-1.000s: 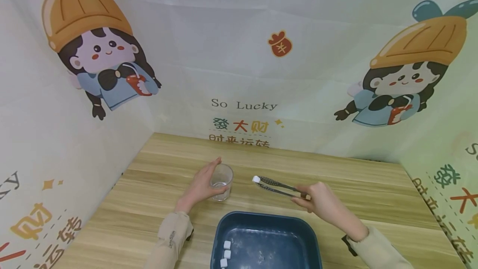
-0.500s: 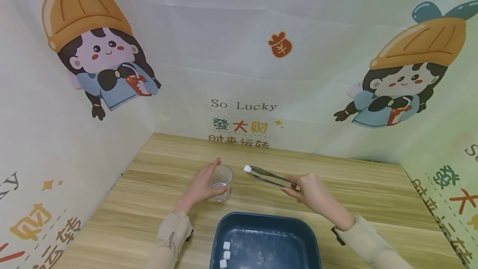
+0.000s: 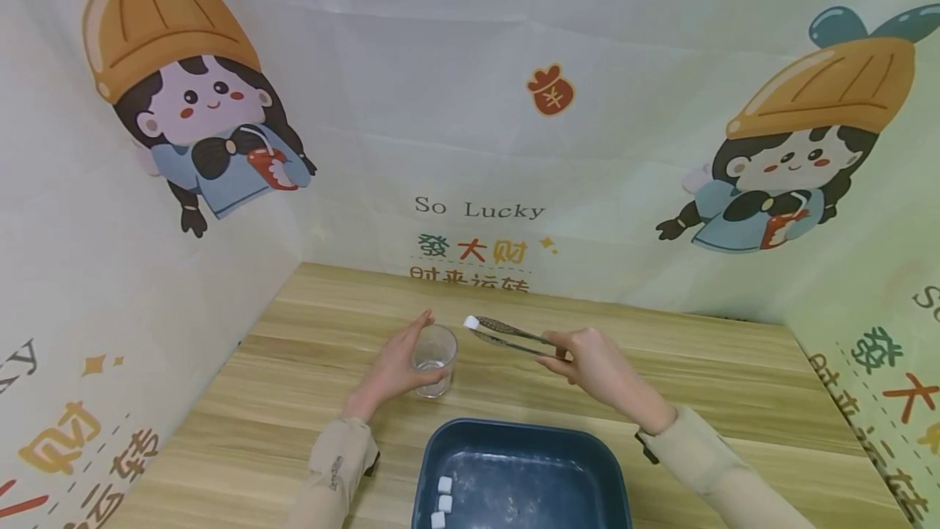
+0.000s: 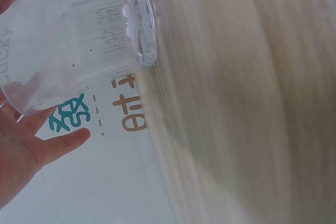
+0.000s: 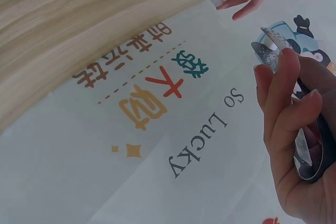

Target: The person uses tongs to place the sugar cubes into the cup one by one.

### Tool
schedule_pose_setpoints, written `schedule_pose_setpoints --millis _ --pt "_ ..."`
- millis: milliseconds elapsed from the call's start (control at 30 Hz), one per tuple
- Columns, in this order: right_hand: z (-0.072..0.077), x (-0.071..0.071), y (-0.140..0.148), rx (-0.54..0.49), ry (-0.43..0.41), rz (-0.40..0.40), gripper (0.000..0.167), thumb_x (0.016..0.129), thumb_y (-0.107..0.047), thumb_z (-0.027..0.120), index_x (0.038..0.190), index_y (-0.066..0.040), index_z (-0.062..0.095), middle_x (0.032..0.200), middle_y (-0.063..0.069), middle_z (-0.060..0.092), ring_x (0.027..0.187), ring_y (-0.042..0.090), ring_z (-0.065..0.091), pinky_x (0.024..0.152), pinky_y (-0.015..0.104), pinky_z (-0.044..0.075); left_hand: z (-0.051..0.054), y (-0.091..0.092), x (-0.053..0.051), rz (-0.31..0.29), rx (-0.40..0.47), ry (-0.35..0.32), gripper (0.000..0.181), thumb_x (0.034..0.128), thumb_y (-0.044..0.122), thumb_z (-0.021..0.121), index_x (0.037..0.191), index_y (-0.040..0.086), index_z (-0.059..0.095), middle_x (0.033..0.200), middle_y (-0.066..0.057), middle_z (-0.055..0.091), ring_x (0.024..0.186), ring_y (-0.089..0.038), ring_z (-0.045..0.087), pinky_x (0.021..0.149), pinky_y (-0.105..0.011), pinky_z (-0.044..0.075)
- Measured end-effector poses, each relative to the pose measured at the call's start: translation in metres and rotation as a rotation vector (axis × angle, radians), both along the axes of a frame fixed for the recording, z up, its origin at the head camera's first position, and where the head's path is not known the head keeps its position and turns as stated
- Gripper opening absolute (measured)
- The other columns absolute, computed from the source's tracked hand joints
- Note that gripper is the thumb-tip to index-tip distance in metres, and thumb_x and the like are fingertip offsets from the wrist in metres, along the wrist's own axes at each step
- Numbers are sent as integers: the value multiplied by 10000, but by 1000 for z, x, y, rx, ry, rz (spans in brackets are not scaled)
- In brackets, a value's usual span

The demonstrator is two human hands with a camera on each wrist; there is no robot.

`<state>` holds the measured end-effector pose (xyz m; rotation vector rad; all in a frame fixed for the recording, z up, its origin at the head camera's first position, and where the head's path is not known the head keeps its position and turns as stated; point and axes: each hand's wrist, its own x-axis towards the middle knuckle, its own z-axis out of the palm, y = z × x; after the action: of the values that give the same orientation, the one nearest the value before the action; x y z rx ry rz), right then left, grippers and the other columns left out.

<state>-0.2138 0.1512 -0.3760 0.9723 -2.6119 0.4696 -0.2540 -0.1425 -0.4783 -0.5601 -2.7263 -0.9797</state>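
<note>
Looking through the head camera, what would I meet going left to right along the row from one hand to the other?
Left hand → clear glass → white cube at the tips of the tongs → tongs → right hand.

a tabletop booth walled in printed cloth point(image 3: 441, 113)

the place looks like a small staged booth: the pale cloth rises behind and on both sides of a wood-grain table point(image 3: 690, 370). a cartoon figure point(image 3: 228, 178) in an orange hat is printed toward the left, a matching figure point(image 3: 804, 96) toward the right. between them sit a red money bag point(image 3: 551, 91) and the words "so lucky" point(image 3: 480, 208) (more party backdrop than office wall) above coloured chinese characters point(image 3: 472, 251), the lowest line cut off at the table's far edge. what building surrounds it cannot be told.
</note>
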Motion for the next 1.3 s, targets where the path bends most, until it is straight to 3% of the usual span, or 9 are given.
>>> schedule_pose_setpoints --millis 267,533,800,1300 --pt "2 -7 -13 50 -1 25 170 798 -250 647 884 -104 656 551 -35 610 344 -61 360 380 81 299 0 0 0 -5 14 0 984 641 335 770 1411 69 217 1361 -103 440 1221 -336 426 1024 -484 333" --pt "3 -13 -24 64 -2 50 195 792 -238 652 909 -82 665 549 -24 613 357 -47 374 384 92 307 2 -1 0 -10 33 -17 1006 635 317 780 1418 81 195 1372 -92 430 1238 -344 403 1032 -494 317" --pt "3 -16 -33 61 -38 87 104 800 -206 648 767 -115 610 511 -34 568 366 -37 347 383 99 296 2 -2 0 -13 32 -23 1021 630 331 781 1422 90 183 1369 -96 432 1235 -349 403 1031 -499 316" --pt "-1 -22 -38 73 -5 105 153 782 -191 669 695 -120 566 463 -53 502 386 -15 317 393 120 265 1 -2 0 -11 28 -34 1024 633 317 782 1426 101 172 1375 -90 426 1241 -350 392 1029 -514 310"
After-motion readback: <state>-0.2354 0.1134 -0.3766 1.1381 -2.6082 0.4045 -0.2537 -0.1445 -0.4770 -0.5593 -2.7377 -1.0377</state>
